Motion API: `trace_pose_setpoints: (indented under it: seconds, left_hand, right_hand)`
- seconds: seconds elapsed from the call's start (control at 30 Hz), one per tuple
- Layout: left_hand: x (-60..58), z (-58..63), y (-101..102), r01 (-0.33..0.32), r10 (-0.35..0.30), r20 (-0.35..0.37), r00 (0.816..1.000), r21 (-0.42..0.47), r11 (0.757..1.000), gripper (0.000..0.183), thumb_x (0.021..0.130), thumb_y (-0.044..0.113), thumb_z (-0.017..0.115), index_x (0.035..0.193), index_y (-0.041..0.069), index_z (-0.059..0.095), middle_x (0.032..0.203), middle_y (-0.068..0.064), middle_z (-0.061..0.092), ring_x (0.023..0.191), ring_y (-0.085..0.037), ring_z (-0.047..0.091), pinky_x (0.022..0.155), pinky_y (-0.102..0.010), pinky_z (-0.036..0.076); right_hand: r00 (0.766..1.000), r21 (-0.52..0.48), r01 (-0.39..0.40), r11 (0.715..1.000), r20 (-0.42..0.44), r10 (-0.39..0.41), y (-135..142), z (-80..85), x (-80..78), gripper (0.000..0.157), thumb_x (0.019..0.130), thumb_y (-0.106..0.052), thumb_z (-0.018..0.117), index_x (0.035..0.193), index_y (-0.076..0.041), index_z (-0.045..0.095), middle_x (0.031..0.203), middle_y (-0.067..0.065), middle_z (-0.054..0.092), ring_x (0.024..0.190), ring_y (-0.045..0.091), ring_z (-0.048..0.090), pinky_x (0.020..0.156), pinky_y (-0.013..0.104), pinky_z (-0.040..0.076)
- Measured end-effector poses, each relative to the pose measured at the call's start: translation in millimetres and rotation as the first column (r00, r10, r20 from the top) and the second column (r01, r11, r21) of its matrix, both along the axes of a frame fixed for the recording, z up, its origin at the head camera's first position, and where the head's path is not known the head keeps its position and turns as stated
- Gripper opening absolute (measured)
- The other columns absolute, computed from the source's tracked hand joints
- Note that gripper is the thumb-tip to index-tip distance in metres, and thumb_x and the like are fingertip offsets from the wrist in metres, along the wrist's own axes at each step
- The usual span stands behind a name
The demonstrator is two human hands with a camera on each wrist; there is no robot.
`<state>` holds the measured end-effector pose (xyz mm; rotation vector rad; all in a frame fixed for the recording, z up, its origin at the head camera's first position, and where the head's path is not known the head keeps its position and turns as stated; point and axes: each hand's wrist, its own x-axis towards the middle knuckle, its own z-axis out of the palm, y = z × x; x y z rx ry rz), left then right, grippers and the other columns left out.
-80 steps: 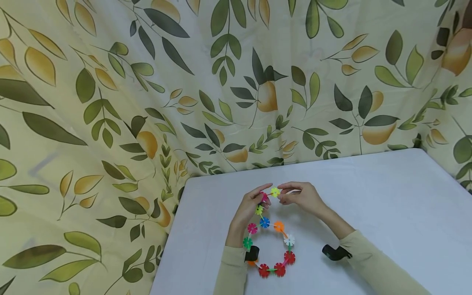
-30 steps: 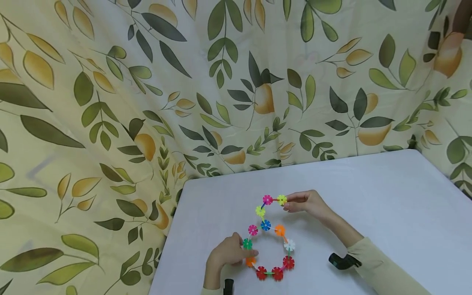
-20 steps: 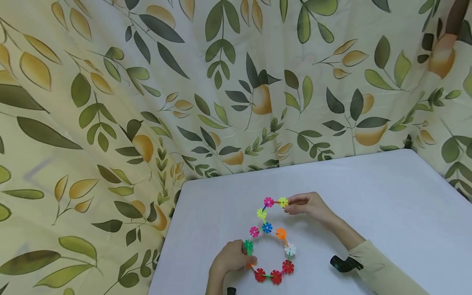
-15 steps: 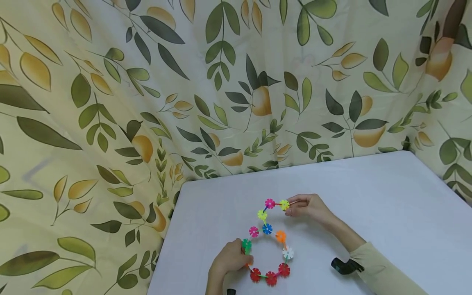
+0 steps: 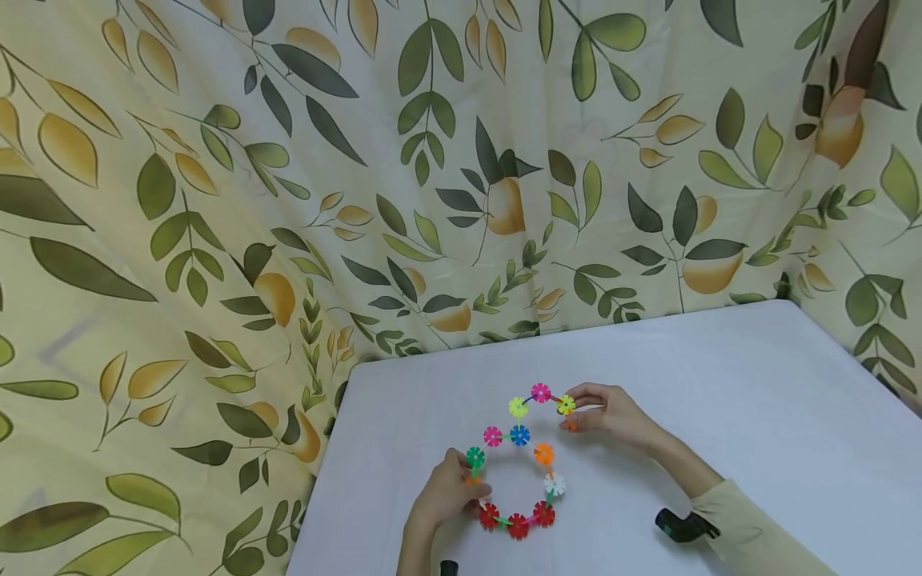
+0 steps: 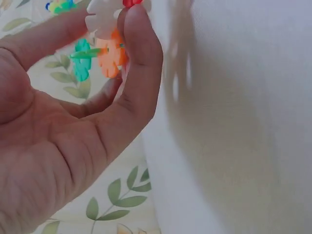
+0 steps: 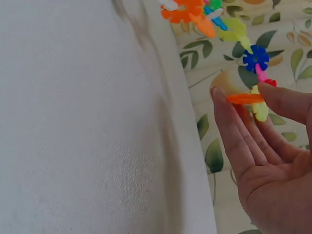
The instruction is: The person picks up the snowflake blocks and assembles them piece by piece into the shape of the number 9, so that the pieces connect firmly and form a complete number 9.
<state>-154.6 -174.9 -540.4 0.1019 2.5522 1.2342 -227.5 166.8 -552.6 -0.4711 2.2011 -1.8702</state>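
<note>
A chain of notched plastic snowflake discs forms a ring with a short curved tail, held up over the table in the head view. Red discs [image 5: 518, 526] run along the ring's bottom, a blue disc [image 5: 520, 435] sits where the tail begins, and a pink disc [image 5: 541, 393] tops it. My left hand [image 5: 441, 492] pinches the ring's left side, below the green disc [image 5: 475, 458]; in the left wrist view its fingers are around a white disc [image 6: 103, 19]. My right hand [image 5: 608, 412] pinches an orange disc [image 7: 245, 99] at the tail's end, beside a yellow disc [image 5: 566, 405].
The white-covered table [image 5: 720, 384] spreads beneath both hands. A leaf-patterned curtain [image 5: 461, 160] hangs behind it and along its left side. A black wrist device [image 5: 684, 526] is strapped by the right sleeve [image 5: 756, 524].
My left hand has left the tail's end and moved down to grip the ring's left side. My right hand has shifted slightly right and down. The ring's lower part has swung left and lately up.
</note>
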Motion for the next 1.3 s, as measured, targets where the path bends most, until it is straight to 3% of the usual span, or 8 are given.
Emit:
trace_pose_setpoints:
  seconds: [0.17,0.4,0.63,0.8,1.03,1.2,1.3]
  left_hand:
    - [-6.6,-2.6,-1,-0.033,0.033,0.013,0.999,-0.017,0.999,0.044,0.084,0.018,0.088,0.111,-0.003,0.06,0.087,-0.007,0.061,0.069,-0.018,0.058,0.062,-0.031,0.049]
    - [-11.4,0.4,-6,-0.04,0.04,-0.004,0.999,0.125,0.991,0.02,0.094,0.013,0.077,0.096,-0.001,0.064,0.079,-0.005,0.061,0.07,-0.019,0.063,0.062,-0.03,0.052]
    - [-19.6,3.2,-7,-0.083,0.086,-0.003,0.996,0.218,0.972,0.014,0.099,0.012,0.069,0.099,0.002,0.059,0.088,-0.006,0.058,0.071,-0.017,0.061,0.063,-0.03,0.052]
    - [-28.2,8.5,-3,-0.086,0.081,0.031,0.996,0.329,0.941,0.014,0.105,0.015,0.061,0.108,0.003,0.053,0.101,-0.018,0.059,0.081,-0.034,0.075,0.068,-0.042,0.062]
    - [-46.2,15.9,2,-0.094,0.094,0.016,0.995,0.366,0.926,0.018,0.108,0.02,0.057,0.118,0.005,0.052,0.1,-0.019,0.056,0.094,-0.044,0.074,0.072,-0.05,0.063]
    - [-56.6,20.0,5,-0.131,0.132,0.023,0.991,0.386,0.913,0.041,0.101,0.016,0.069,0.133,-0.001,0.049,0.111,-0.018,0.052,0.096,-0.043,0.074,0.077,-0.048,0.063]
    - [-62.2,19.3,6,-0.149,0.162,-0.005,0.987,0.364,0.92,0.053,0.095,0.008,0.076,0.137,-0.006,0.047,0.116,-0.018,0.052,0.092,-0.036,0.074,0.079,-0.044,0.063]
  right_hand:
    - [0.999,0.043,0.053,0.998,-0.004,-0.053,1,0.9,0.1,0.041,0.097,-0.011,0.072,0.133,0.004,0.061,0.125,0.022,0.065,0.102,0.03,0.072,0.084,0.03,0.06]
    - [0.997,-0.002,0.062,0.998,0.046,-0.062,3,5.3,1.6,0.041,0.098,-0.01,0.071,0.133,0.008,0.058,0.112,0.021,0.064,0.095,0.035,0.076,0.082,0.036,0.062]
    - [0.995,0.013,0.086,0.996,0.041,-0.087,4,10.9,4.4,0.044,0.097,-0.013,0.073,0.133,0.008,0.058,0.11,0.019,0.067,0.093,0.032,0.076,0.081,0.036,0.062]
    - [0.991,0.024,0.134,0.991,0.019,-0.134,8,9.9,4.3,0.046,0.093,-0.014,0.078,0.132,0.004,0.061,0.111,0.018,0.071,0.092,0.024,0.073,0.08,0.028,0.06]
    - [0.99,-0.022,0.139,0.99,0.019,-0.139,13,8.4,4.3,0.045,0.091,-0.012,0.08,0.13,0.002,0.063,0.119,0.022,0.068,0.094,0.028,0.077,0.083,0.027,0.059]
    - [0.984,0.019,0.179,0.984,0.013,-0.179,16,8.3,6.9,0.042,0.089,-0.017,0.083,0.123,0.001,0.066,0.115,0.018,0.07,0.092,0.026,0.076,0.082,0.027,0.059]
    - [0.984,0.03,0.18,0.983,0.013,-0.18,17,9.9,9.8,0.036,0.089,-0.016,0.083,0.116,0.002,0.067,0.108,0.017,0.074,0.088,0.026,0.075,0.08,0.028,0.059]
